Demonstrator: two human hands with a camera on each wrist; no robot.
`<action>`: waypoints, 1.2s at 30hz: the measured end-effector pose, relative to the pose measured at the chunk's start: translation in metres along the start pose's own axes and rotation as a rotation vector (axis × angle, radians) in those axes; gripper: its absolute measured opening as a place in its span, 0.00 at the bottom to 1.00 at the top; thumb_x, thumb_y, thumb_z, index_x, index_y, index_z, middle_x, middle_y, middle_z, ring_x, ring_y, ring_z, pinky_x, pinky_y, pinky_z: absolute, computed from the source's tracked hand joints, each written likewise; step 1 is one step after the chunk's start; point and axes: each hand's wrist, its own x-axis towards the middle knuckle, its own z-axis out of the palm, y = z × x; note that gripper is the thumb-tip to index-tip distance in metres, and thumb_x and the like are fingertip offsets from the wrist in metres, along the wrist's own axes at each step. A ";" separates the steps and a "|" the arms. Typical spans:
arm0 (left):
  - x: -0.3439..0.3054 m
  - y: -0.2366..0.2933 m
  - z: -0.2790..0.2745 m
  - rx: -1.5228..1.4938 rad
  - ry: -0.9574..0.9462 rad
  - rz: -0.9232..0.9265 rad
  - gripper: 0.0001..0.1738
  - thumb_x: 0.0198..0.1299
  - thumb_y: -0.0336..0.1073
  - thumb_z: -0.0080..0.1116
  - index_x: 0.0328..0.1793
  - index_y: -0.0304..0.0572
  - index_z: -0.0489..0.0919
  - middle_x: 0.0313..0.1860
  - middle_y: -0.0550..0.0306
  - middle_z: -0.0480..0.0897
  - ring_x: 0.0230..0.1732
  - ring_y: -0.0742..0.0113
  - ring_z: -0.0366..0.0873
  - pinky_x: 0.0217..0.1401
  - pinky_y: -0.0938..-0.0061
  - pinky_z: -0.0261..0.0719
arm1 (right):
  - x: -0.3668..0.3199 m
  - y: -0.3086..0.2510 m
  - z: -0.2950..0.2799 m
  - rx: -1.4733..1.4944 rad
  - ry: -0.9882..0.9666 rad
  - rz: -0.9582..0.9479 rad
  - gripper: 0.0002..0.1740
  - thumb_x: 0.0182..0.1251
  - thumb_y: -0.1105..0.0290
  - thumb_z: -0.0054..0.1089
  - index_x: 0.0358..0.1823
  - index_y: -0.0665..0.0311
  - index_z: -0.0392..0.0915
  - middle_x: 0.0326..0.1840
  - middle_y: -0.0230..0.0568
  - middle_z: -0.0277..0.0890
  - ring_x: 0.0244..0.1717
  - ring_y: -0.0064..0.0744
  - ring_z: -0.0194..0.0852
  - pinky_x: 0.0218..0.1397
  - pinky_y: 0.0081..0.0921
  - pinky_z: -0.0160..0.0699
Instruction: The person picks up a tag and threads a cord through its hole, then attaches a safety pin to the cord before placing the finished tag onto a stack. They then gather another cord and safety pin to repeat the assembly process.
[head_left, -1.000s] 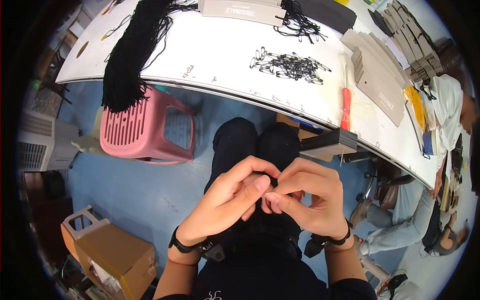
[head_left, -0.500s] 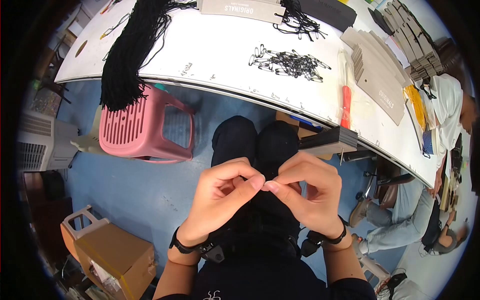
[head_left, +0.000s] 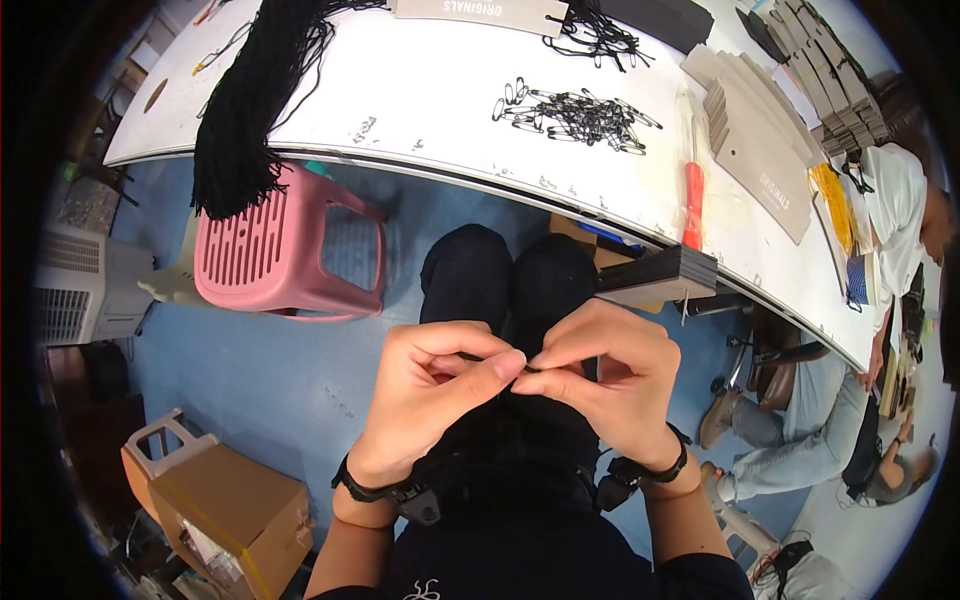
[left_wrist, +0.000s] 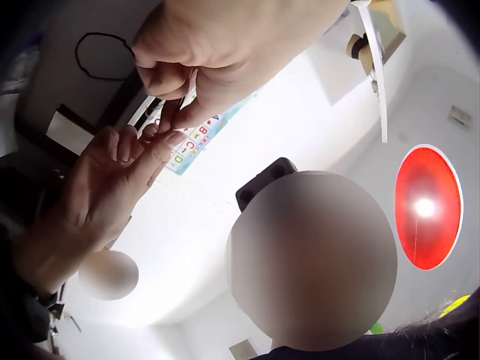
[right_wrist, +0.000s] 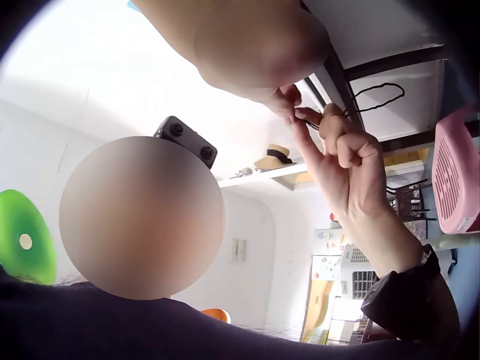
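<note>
- Fingers: those of the left hand (head_left: 425,390) curled, thumb and forefinger clamped on the black cord; those of the right hand (head_left: 620,375) pinched its dark end, fingertips nearly meeting at the centre of the frame.
- White table (head_left: 420,110): spanned the top of the frame.
- Pink stool (head_left: 300,250): stood at the left, below the table's edge.
- Black cord bundle (head_left: 250,110): drooped over that edge, upper left.
- Grey cards (head_left: 765,165): lay fanned at the upper right, beside a red handle (head_left: 694,200).
- Black pins (head_left: 590,120): lay heaped at upper centre.
- Black cord (left_wrist: 76,56): ran between the fingertips, its loop hanging free beyond the left hand, upper left of the left wrist view; the detail at the pinch was too small to tell.
- Technique (judged): the left pinch was best kept firm and close to the working point, the right light and precise, the loop clear of both.
</note>
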 end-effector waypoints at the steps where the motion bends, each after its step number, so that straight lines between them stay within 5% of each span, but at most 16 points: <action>1: 0.000 0.000 0.001 -0.001 0.000 -0.001 0.04 0.59 0.23 0.57 0.36 0.28 0.82 0.26 0.62 0.76 0.25 0.86 0.65 0.24 0.88 0.57 | -0.001 0.000 0.000 0.000 0.000 0.001 0.09 0.47 0.76 0.74 0.30 0.65 0.81 0.27 0.34 0.75 0.19 0.14 0.64 0.20 0.13 0.58; 7: 0.000 0.002 0.003 -0.050 0.053 0.036 0.04 0.59 0.23 0.58 0.36 0.27 0.81 0.26 0.61 0.78 0.25 0.85 0.68 0.25 0.88 0.60 | -0.005 -0.003 0.001 0.090 0.043 0.091 0.14 0.45 0.78 0.75 0.36 0.64 0.82 0.29 0.33 0.77 0.20 0.14 0.67 0.23 0.13 0.63; 15: -0.003 0.003 0.006 0.068 0.126 0.101 0.03 0.57 0.23 0.61 0.32 0.29 0.82 0.20 0.69 0.69 0.20 0.88 0.56 0.23 0.86 0.50 | -0.002 -0.009 0.002 -0.174 0.083 -0.105 0.17 0.46 0.77 0.73 0.41 0.63 0.84 0.30 0.36 0.77 0.22 0.21 0.71 0.23 0.17 0.68; 22: -0.003 -0.003 0.006 0.021 0.139 0.151 0.02 0.56 0.22 0.61 0.32 0.29 0.82 0.20 0.69 0.68 0.20 0.87 0.55 0.22 0.85 0.49 | -0.004 -0.009 0.003 -0.409 0.106 -0.294 0.16 0.44 0.76 0.74 0.39 0.63 0.84 0.31 0.38 0.78 0.23 0.29 0.73 0.24 0.19 0.69; 25: -0.003 0.000 0.009 0.001 0.164 0.146 0.02 0.56 0.21 0.61 0.32 0.29 0.82 0.20 0.69 0.68 0.20 0.87 0.55 0.22 0.85 0.49 | -0.004 -0.008 0.003 -0.325 0.092 -0.202 0.15 0.45 0.77 0.74 0.38 0.64 0.84 0.31 0.39 0.79 0.23 0.26 0.74 0.25 0.18 0.70; 27: -0.004 0.002 0.010 0.012 0.189 0.101 0.02 0.56 0.21 0.61 0.31 0.29 0.81 0.20 0.69 0.68 0.20 0.88 0.55 0.22 0.85 0.48 | -0.003 -0.009 0.005 -0.035 0.045 0.032 0.12 0.48 0.79 0.71 0.37 0.65 0.84 0.31 0.38 0.79 0.25 0.21 0.75 0.26 0.16 0.72; 36: -0.004 0.000 0.007 0.080 0.180 0.148 0.02 0.56 0.22 0.62 0.31 0.31 0.82 0.19 0.69 0.69 0.21 0.87 0.55 0.23 0.84 0.49 | -0.002 -0.009 0.007 0.160 0.035 0.149 0.07 0.54 0.81 0.66 0.36 0.69 0.83 0.33 0.41 0.82 0.32 0.23 0.82 0.35 0.16 0.78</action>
